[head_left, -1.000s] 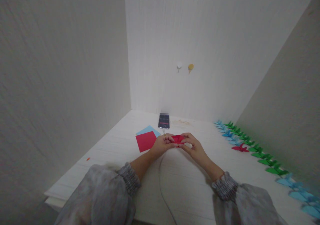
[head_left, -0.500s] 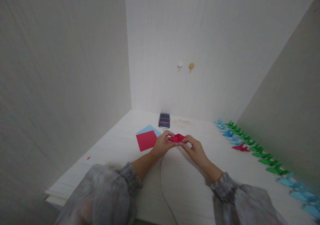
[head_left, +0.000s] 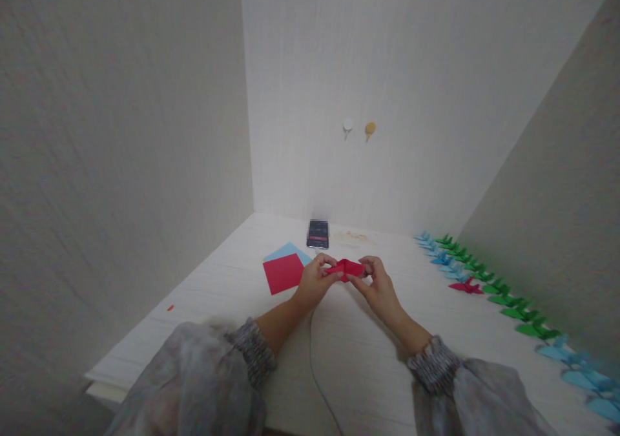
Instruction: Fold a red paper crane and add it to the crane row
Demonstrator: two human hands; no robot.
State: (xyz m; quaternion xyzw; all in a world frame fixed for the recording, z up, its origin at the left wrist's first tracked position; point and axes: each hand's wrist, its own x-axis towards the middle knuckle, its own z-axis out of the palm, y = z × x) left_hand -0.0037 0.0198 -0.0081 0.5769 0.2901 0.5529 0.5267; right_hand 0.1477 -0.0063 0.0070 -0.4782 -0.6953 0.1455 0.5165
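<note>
Between my two hands is a piece of folded red origami paper [head_left: 345,268], held just above the table. My left hand [head_left: 316,280] pinches its left end, with a ring on one finger. At the other end my right hand [head_left: 376,283] grips it, thumb at the front edge and fingers behind. The paper's middle shows creases and a raised point; its outer tips are partly hidden by my fingers. Beside my left hand lies a flat red paper square [head_left: 282,273], overlapping a light blue sheet [head_left: 289,250].
A phone [head_left: 318,234] lies near the back wall, its cable [head_left: 312,358] running toward me. Along the right wall stand rows of folded green paper birds [head_left: 504,294], blue paper birds [head_left: 562,352] and one red bird [head_left: 467,286]. A small orange scrap [head_left: 170,307] lies left.
My right fingers have shifted outward and behind the folded paper, so more of its right side shows. The left hand has barely moved.
</note>
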